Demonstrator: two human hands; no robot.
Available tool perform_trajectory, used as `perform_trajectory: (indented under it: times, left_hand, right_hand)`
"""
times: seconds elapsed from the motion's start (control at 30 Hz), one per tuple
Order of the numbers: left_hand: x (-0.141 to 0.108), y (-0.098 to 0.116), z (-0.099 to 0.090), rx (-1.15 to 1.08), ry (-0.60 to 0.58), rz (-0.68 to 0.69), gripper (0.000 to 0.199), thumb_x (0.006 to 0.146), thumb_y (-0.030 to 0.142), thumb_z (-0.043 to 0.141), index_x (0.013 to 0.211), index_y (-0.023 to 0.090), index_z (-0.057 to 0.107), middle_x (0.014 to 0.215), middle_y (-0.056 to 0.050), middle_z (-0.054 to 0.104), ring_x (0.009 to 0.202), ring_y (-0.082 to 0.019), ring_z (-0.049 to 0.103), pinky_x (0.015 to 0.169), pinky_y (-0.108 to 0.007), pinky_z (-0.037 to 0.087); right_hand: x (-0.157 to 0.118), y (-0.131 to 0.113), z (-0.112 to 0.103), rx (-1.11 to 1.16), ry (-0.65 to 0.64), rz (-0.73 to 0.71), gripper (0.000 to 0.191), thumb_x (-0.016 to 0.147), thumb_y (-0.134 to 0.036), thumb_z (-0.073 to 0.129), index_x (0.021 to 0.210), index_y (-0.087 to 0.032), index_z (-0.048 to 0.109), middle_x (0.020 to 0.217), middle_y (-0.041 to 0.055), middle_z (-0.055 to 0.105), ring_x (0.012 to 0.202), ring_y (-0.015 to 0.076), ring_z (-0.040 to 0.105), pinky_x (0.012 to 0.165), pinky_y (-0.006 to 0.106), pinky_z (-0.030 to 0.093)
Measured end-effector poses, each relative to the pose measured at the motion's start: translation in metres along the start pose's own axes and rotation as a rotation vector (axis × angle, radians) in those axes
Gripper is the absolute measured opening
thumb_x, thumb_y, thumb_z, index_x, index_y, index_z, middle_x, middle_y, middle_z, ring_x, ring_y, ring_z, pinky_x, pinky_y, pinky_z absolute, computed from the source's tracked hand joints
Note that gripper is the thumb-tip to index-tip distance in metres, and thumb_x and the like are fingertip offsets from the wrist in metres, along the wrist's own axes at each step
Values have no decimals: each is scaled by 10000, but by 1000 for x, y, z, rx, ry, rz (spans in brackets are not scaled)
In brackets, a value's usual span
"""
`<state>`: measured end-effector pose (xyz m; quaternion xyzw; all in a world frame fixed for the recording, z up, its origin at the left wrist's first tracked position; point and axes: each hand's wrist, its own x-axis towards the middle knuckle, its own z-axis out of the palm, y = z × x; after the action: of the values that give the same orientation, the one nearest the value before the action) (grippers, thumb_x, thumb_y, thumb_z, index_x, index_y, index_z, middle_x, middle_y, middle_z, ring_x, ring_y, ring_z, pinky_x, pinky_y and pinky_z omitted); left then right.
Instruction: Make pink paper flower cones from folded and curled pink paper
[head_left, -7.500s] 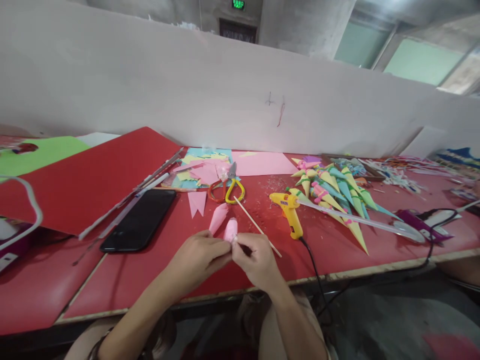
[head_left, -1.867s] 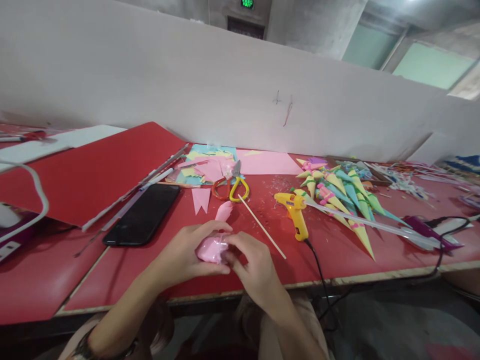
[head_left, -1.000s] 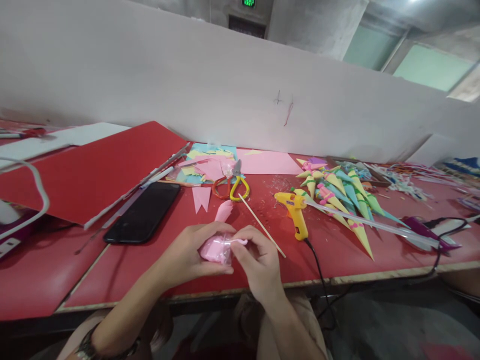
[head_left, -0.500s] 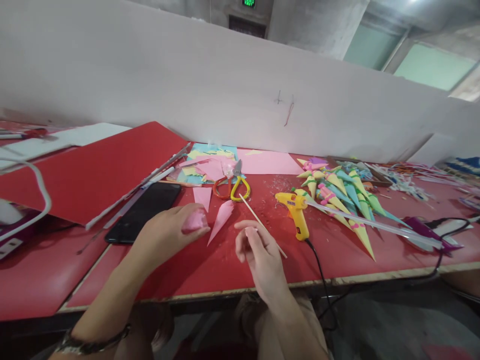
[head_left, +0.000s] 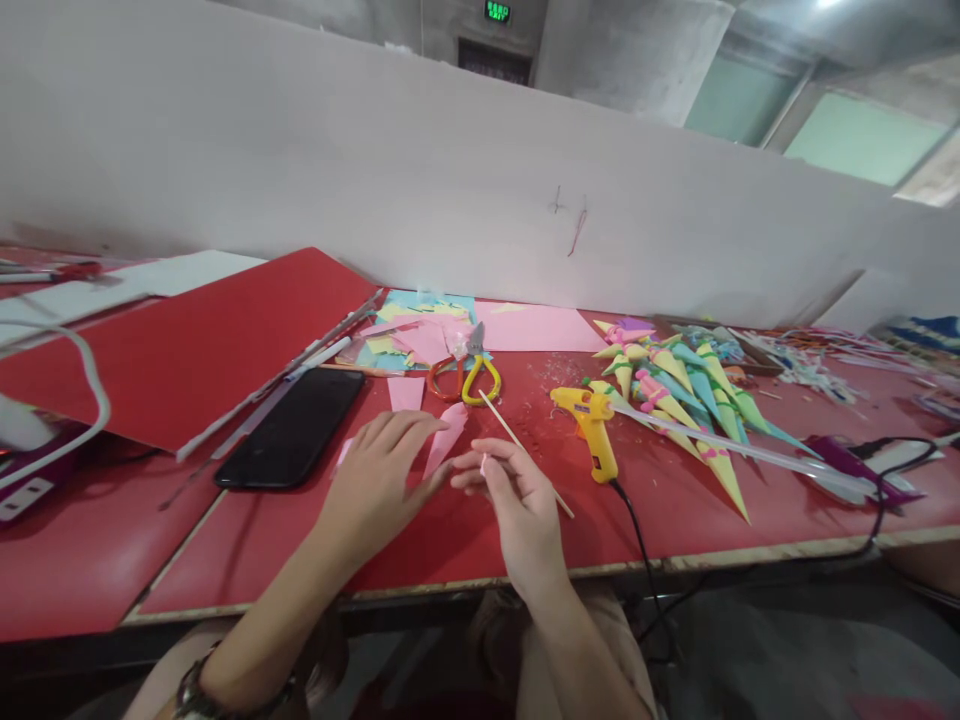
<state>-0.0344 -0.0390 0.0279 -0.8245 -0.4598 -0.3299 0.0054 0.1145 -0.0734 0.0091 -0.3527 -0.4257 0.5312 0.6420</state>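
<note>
My left hand (head_left: 382, 465) hovers palm down over the red table, fingers apart and nothing seen in it. Under its fingers lies a pink paper cone (head_left: 447, 436), partly covered; a sliver of pink (head_left: 343, 452) shows beside its outer edge. My right hand (head_left: 517, 500) pinches a small pale pink piece (head_left: 484, 465) between thumb and fingers. A thin wooden stick (head_left: 504, 420) runs behind that hand. Beyond are scissors with red and yellow handles (head_left: 480, 385) and a pink paper piece (head_left: 406, 393). The yellow glue gun (head_left: 596, 440) lies to the right.
A black phone (head_left: 292, 428) and a large red sheet (head_left: 202, 345) lie at the left. Pink, blue and yellow paper scraps (head_left: 420, 335) sit at the back. Finished-looking coloured cones (head_left: 697, 400) are piled at the right, near a clear glue stick (head_left: 735, 440) and black cable (head_left: 641, 540).
My left hand has released the pink piece, opened and moved right toward my right hand. My right hand has barely shifted, its small piece still pinched.
</note>
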Motion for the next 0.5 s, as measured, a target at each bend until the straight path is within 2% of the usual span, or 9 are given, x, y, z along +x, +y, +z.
perform_trajectory:
  times: [0.07, 0.17, 0.2, 0.27, 0.33, 0.4, 0.47, 0.5]
  left_hand:
    - [-1, 7, 3, -168, 10, -53, 241, 772, 361, 540, 943, 206, 613, 944, -80, 640, 914, -267, 545, 808, -382, 398]
    - [-1, 24, 6, -668, 94, -304, 249, 776, 405, 544, 922, 216, 614, 948, -61, 642, 918, -244, 559, 827, -363, 412]
    - [0, 30, 7, -912, 124, -417, 273, 792, 429, 517, 936, 216, 610, 976, -60, 643, 951, -240, 561, 851, -363, 413]
    - [1, 41, 6, -1411, 107, -616, 363, 796, 494, 474, 963, 205, 617, 1024, -69, 653, 1024, -251, 557, 901, -381, 402]
    - [2, 48, 2, -1730, 96, -755, 465, 815, 526, 416, 1069, 181, 595, 1143, -88, 619, 1163, -253, 483, 1007, -392, 318]
    - [1, 50, -2, -1890, 135, -811, 524, 832, 541, 365, 1181, 192, 538, 1232, -70, 574, 1263, -220, 384, 1076, -371, 219]
    - [-1, 50, -1, -1965, 132, -809, 557, 843, 561, 308, 1256, 227, 479, 1284, -40, 539, 1311, -192, 308, 1103, -359, 158]
    - [-2, 50, 2, -1984, 105, -789, 570, 848, 568, 280, 1283, 243, 451, 1305, -30, 521, 1327, -186, 274, 1111, -362, 133]
  right_hand:
    - [-1, 0, 0, 1, -2, 4, 157, 819, -339, 538, 801, -183, 535, 631, -21, 646, 489, 100, 594, 520, 227, 491]
    - [-3, 2, 1, -193, 49, -118, 186, 836, -316, 527, 704, -187, 501, 551, -34, 619, 402, 88, 546, 425, 199, 457]
    - [-6, 4, 2, -309, 55, -219, 163, 847, -291, 514, 726, -183, 530, 591, -15, 641, 455, 99, 581, 462, 206, 483]
    - [-12, 10, 8, -558, 8, -482, 159, 882, -217, 446, 893, -168, 597, 810, 49, 697, 729, 138, 664, 666, 242, 539]
    - [-20, 17, 17, -750, -117, -711, 323, 918, -140, 314, 1145, -158, 543, 1113, 94, 641, 1068, 152, 581, 897, 279, 482]
    - [-28, 21, 26, -881, -194, -812, 412, 926, -124, 282, 1319, -187, 388, 1270, 67, 546, 1222, 121, 448, 997, 269, 408]
    - [-32, 20, 31, -989, -301, -833, 481, 919, -109, 267, 1396, -173, 247, 1327, 52, 494, 1291, 112, 347, 1064, 288, 327]
    - [-32, 18, 32, -1017, -355, -837, 487, 918, -148, 282, 1402, -138, 229, 1361, 66, 452, 1313, 127, 307, 1081, 301, 300]
